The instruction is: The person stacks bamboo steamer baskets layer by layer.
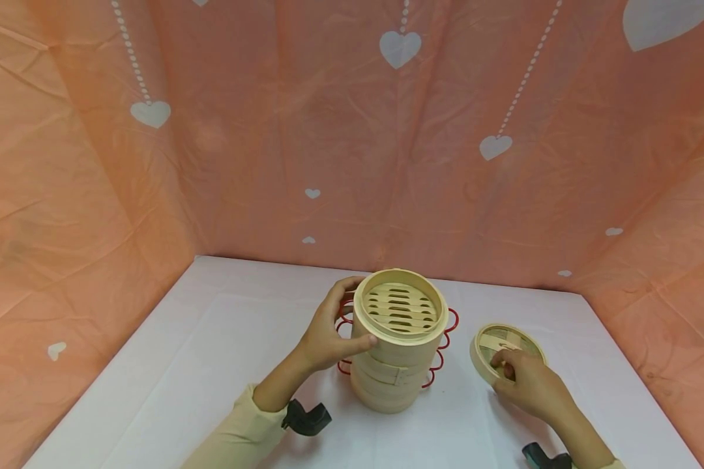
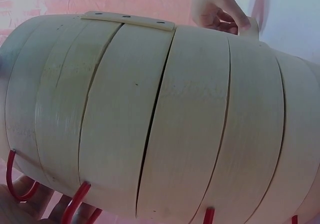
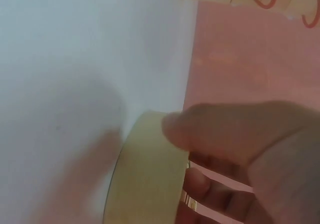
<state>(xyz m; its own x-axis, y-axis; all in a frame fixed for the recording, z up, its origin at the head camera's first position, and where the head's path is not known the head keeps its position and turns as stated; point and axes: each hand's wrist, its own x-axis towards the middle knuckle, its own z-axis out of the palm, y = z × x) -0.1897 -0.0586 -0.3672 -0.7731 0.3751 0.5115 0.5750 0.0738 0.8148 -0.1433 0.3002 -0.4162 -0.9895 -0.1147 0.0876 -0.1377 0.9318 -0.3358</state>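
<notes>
A stacked bamboo steamer (image 1: 396, 371) stands upright on the table in the head view, its slatted top tier (image 1: 400, 306) uncovered. My left hand (image 1: 328, 332) grips its left side, thumb across the front and fingers reaching round behind. In the left wrist view the steamer's bands (image 2: 190, 114) fill most of the picture, and only some fingers (image 2: 30, 204) show below. To the right, the round bamboo lid (image 1: 507, 335) lies on the table. My right hand (image 1: 530, 384) pinches the lid's near rim; the right wrist view shows the thumb (image 3: 195, 126) against the outer wall (image 3: 145, 174).
Red loops (image 1: 444, 342) stick out from both sides of the steamer. Behind the white table (image 1: 211, 365) hangs a pink-orange cloth (image 1: 352, 130) with white hearts, which also runs along both sides. Black wrist mounts (image 1: 308, 418) sit below each hand.
</notes>
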